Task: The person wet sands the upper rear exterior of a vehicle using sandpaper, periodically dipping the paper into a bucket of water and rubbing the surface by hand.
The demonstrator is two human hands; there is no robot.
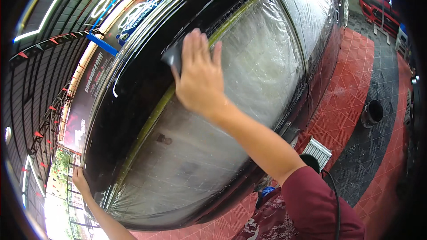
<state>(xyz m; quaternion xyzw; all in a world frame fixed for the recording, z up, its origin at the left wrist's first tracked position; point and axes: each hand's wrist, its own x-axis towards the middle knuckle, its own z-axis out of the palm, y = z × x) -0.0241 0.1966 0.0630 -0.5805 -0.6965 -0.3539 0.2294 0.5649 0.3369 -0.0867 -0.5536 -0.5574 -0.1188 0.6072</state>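
My right hand [200,73] lies on the upper side of a black car [129,93], fingers stretched out together. Beneath its thumb side shows a dark grey, thin-looking pad [171,57], pressed against the wet, glossy paint; the rest of the pad is hidden by the palm. At the lower left, my left hand [80,181] is curled on the far edge of the car body, with part of its fingers out of sight. Clear plastic film [258,62] covers the side windows. Yellow-green masking tape [153,118] runs along its upper border, just beside my right hand.
Red floor tiles [344,69] and dark tiles [378,151] lie to the right. A black bucket [372,112] and a pale slatted stool-like object [316,153] stand there. A red car [378,4] is at the far right, and blue lift posts [102,44] rise beyond the roof.
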